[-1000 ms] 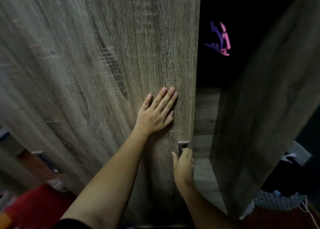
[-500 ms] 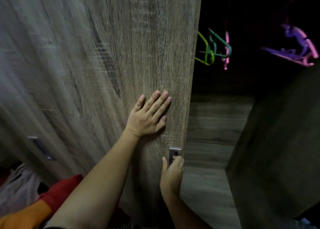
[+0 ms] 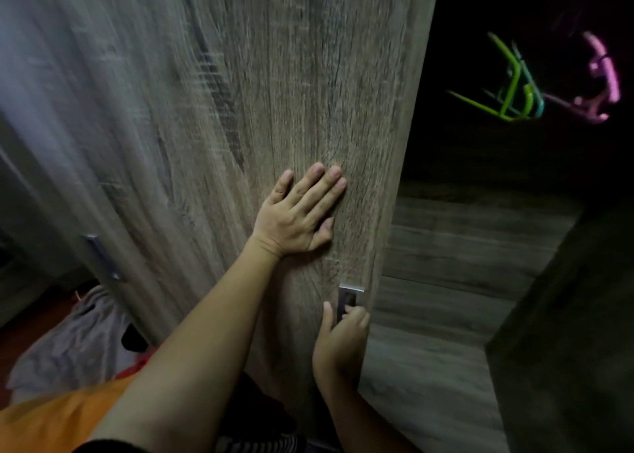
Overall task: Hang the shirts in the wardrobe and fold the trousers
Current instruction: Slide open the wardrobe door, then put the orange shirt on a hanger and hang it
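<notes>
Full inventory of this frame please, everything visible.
wardrobe door: 1, grey-brown wood grain, centre
recessed handle: 1, silver, door's right edge
second handle: 1, silver, far left, blurred
green hanger: 1, green, inside wardrobe, upper right
teal hanger: 1, teal, beside green
pink hanger: count unclear, pink, rightmost
grey garment: 1, grey, lower left
orange garment: 1, orange, bottom left
left hand: flat on door
right hand: fingers hooked in recessed handle

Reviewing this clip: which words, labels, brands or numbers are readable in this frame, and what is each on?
None: no text can be read anywhere in this frame.
The wardrobe door, its recessed metal handle, the green hanger, the pink hanger and the orange garment show no lettering.
The view is motion-blurred and the wardrobe interior is dark, so small print could go unseen.
</notes>
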The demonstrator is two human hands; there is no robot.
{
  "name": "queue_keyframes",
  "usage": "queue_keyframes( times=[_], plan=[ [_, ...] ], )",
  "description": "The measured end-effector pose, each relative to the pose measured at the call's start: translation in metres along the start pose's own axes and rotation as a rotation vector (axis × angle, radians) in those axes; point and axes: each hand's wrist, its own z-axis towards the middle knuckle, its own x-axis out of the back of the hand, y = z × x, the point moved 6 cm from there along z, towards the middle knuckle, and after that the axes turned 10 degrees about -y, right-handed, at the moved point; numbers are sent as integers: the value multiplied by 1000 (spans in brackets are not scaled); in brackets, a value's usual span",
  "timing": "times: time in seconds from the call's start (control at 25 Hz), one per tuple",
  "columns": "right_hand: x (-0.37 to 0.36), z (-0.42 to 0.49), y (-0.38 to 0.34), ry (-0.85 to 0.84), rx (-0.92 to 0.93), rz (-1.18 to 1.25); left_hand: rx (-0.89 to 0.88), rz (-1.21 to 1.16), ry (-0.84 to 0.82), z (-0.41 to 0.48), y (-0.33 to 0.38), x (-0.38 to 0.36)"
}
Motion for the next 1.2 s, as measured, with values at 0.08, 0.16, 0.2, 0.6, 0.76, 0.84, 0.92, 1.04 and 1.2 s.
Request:
queue_keyframes(
  times=[0.08, 0.16, 0.2, 0.6, 0.76, 0.84, 0.92, 1.04, 1.2],
  plan=[
    [-4, 0, 0, 22, 0, -13, 0, -14, -3, 1, 0, 0],
    [-5, 2, 1, 21, 12, -58, 6, -19, -15, 1, 0, -2],
    [-4, 2, 0, 1, 7, -85, 13, -16, -25, 0, -1, -3],
    [6, -35, -2, -220, -39, -139, 353, -125, -536, -60, 4, 69],
    [-28, -76, -27, -405, 229, -30, 809, -85, -801, -168, -16, 138],
    [-54, -106, -52, -593, 341, -9, 1090, -18, -905, -228, -42, 181],
    [-76, -142, -84, -801, 467, -25, 1379, 11, -1048, -284, -59, 219],
    [-104, -184, -119, -997, 700, -250, 1787, -83, -1092, -326, -58, 245],
    [-128, -209, -118, -1218, 763, -578, 1776, -40, -993, -323, -54, 241]
  ],
)
